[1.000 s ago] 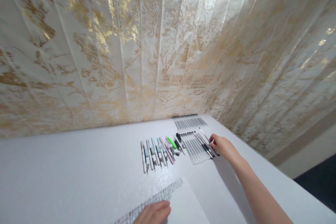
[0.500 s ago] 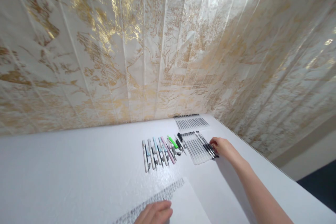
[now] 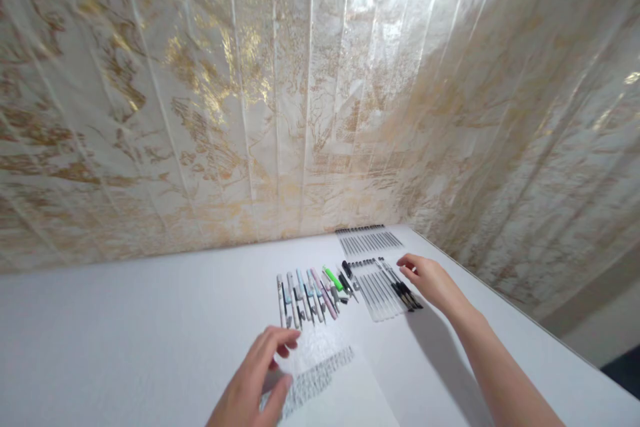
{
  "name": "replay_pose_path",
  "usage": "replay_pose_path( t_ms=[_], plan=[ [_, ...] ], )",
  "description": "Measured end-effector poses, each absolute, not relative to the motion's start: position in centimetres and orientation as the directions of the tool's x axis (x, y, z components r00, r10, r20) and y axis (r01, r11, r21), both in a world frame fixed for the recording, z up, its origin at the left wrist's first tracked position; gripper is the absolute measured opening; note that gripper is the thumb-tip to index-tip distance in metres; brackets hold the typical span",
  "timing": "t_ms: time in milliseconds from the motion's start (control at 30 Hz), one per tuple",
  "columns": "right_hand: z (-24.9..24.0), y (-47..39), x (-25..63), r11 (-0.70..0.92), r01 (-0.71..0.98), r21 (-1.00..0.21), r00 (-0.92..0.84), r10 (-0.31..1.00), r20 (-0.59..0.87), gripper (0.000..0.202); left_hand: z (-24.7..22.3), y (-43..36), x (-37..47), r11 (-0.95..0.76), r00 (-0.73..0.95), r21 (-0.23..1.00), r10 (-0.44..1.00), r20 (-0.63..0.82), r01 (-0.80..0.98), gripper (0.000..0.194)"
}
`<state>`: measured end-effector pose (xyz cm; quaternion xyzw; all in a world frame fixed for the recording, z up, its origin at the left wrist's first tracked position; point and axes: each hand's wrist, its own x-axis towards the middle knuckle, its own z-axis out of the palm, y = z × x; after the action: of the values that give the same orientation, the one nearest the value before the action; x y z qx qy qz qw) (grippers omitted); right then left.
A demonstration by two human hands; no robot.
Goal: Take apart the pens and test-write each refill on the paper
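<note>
My left hand (image 3: 257, 373) is raised over the written sheet of paper (image 3: 370, 393), thumb and fingers apart, nothing in them. To the right, my right hand (image 3: 427, 280) hovers just beside the black-gripped pens (image 3: 405, 290), its thumb and fingers slightly parted and no object showing between them. These pens lie side by side at the right end of a row of clear pens (image 3: 377, 293). Left of that row are several pastel and white pens (image 3: 305, 297), with a bright green pen (image 3: 332, 279) and a black pen (image 3: 346, 280) among small loose parts.
Farther back, another row of thin dark-capped pens (image 3: 369, 240) lies near the wall. The white table (image 3: 125, 333) meets a gold-patterned, shiny wall covering (image 3: 200, 167). The table's right edge (image 3: 505, 305) runs diagonally past my right arm.
My left hand has lifted off the paper and moved forward and left, its fingers spreading. My right hand has drawn slightly away from the black-gripped pens. The view has shifted a little.
</note>
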<state>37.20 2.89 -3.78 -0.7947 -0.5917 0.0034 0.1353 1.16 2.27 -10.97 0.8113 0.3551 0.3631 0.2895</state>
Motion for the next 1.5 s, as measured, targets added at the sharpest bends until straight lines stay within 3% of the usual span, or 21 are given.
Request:
replay_pose_path(
  t_ms=[100, 267, 400, 567, 733, 867, 1033, 1167, 1300, 1367, 1433, 1500],
  plan=[
    [-3.3, 2.9, 36.1, -0.206, 0.947, -0.248, 0.255, 0.949, 0.185, 0.024, -9.1, 6.0, 1.6, -0.502, 0.430, 0.618, 0.859, 0.276, 0.606, 0.032],
    [-2.9, 2.6, 34.8, -0.134, 0.949, -0.286, 0.199, 0.956, 0.214, 0.022, -8.5, 10.2, 4.0, -0.484, 0.426, 0.512, 0.874, 0.235, 0.710, 0.029],
    [-2.0, 2.2, 34.3, -0.079, 0.948, -0.310, 0.161, 0.955, 0.250, 0.023, -9.3, 10.4, 4.7, -0.432, 0.394, 0.406, 0.902, 0.178, 0.806, 0.036],
    [-1.5, 2.0, 33.2, -0.024, 0.938, -0.345, 0.125, 0.953, 0.275, 0.022, -9.1, 9.3, 3.3, -0.381, 0.367, 0.277, 0.924, 0.103, 0.882, 0.042],
    [-1.4, 1.8, 31.3, 0.032, 0.931, -0.364, 0.067, 0.964, 0.258, 0.020, -8.3, 8.5, 0.2, -0.349, 0.346, 0.148, 0.937, 0.047, 0.925, 0.019],
    [-1.8, 1.5, 28.3, 0.164, 0.902, -0.399, -0.040, 0.953, 0.301, 0.020, -7.1, 8.4, -2.3, -0.349, 0.350, 0.096, 0.937, 0.002, 0.932, 0.021],
    [-3.3, 0.7, 22.4, 0.518, 0.774, -0.364, -0.316, 0.814, 0.487, 0.026, -3.6, 6.2, -2.3, -0.446, 0.457, 0.163, 0.889, -0.033, 0.880, 0.012],
    [-4.8, 0.2, 19.4, 0.618, 0.727, -0.300, -0.481, 0.770, 0.419, 0.020, -2.5, 4.6, -0.6, -0.577, 0.618, 0.349, 0.786, -0.008, 0.738, 0.012],
    [-4.4, 0.4, 20.4, 0.452, 0.816, -0.361, -0.375, 0.888, 0.266, 0.019, -3.9, 6.4, 0.1, -0.562, 0.626, 0.576, 0.772, 0.108, 0.594, 0.025],
    [-3.3, 0.2, 21.9, 0.371, 0.831, -0.414, -0.291, 0.925, 0.244, 0.016, -4.8, 7.9, 0.2, -0.565, 0.600, 0.586, 0.784, 0.160, 0.581, 0.023],
    [-2.4, -0.7, 23.6, 0.392, 0.749, -0.534, -0.246, 0.913, 0.325, 0.010, -5.7, 8.8, 0.4, -0.597, 0.616, 0.562, 0.766, 0.186, 0.573, 0.025],
    [-2.5, -2.5, 25.1, 0.474, 0.559, -0.681, -0.154, 0.866, 0.476, 0.010, -6.5, 9.1, 0.7, -0.633, 0.646, 0.534, 0.738, 0.196, 0.561, 0.030]
  ],
)
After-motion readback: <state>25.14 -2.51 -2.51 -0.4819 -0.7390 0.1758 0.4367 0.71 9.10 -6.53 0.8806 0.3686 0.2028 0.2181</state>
